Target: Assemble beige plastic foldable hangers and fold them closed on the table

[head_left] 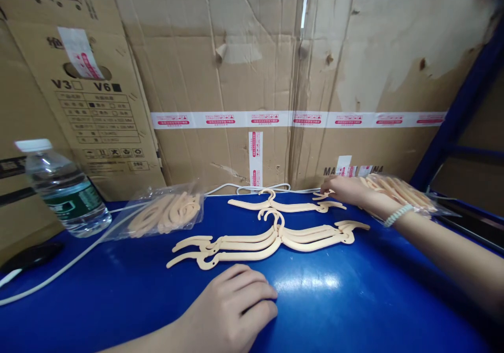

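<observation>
My left hand (236,306) rests on the blue table with its fingers loosely curved and a little apart, and no object shows in it. Just beyond it lie several beige folding clothes hangers (252,245), stacked with their hooks together and their arms spread. Behind that stack is another beige hanger (252,204), its hook pointing toward the back. My right hand (344,189) reaches to the back right, fingers closed at the end part (325,196) of that hanger. The fingertips are partly hidden by the hand.
A clear bag of beige hangers (397,190) lies right of my right hand; another bag (165,214) lies at left. A water bottle (66,195), a white cable (79,261) and a dark object (31,256) are on the left. Cardboard (220,80) walls the back.
</observation>
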`<action>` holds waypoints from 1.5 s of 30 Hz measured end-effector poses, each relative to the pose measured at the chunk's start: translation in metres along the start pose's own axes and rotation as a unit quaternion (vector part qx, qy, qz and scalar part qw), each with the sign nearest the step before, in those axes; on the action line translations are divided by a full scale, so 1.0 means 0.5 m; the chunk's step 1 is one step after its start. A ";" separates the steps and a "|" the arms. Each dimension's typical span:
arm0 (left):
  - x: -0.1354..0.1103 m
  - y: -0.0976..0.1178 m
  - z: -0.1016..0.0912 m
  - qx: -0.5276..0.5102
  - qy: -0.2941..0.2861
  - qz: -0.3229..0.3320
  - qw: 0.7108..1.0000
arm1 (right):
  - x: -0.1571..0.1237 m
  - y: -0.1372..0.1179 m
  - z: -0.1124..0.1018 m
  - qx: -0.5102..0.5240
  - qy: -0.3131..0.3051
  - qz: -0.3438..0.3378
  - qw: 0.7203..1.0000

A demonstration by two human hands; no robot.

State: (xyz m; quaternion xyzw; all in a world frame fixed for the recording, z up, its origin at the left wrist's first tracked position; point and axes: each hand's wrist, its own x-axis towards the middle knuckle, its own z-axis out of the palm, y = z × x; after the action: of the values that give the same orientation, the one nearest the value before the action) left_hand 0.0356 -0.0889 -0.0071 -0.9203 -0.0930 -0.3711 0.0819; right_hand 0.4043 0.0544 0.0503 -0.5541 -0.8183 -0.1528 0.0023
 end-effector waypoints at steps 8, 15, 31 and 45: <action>0.015 0.006 -0.023 0.005 -0.050 -0.003 0.999 | -0.002 0.001 0.008 -0.010 0.000 -0.033 0.999; 0.011 0.005 -0.016 0.006 -0.043 -0.005 0.999 | -0.002 -0.016 0.021 -0.024 0.029 -0.055 0.998; 0.010 0.009 -0.020 -0.017 -0.014 0.003 1.000 | 0.002 -0.033 -0.001 0.054 0.159 -0.062 0.984; 0.016 0.012 -0.040 -0.209 -0.093 -0.302 0.925 | -0.026 -0.204 -0.121 0.429 0.140 -0.012 0.892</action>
State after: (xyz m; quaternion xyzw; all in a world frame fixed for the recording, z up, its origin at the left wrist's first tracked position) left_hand 0.0295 -0.0981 0.0122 -0.8752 -0.2946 -0.3016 -0.2371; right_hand 0.3068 -0.0072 0.0805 -0.4622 -0.8021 0.1373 0.3525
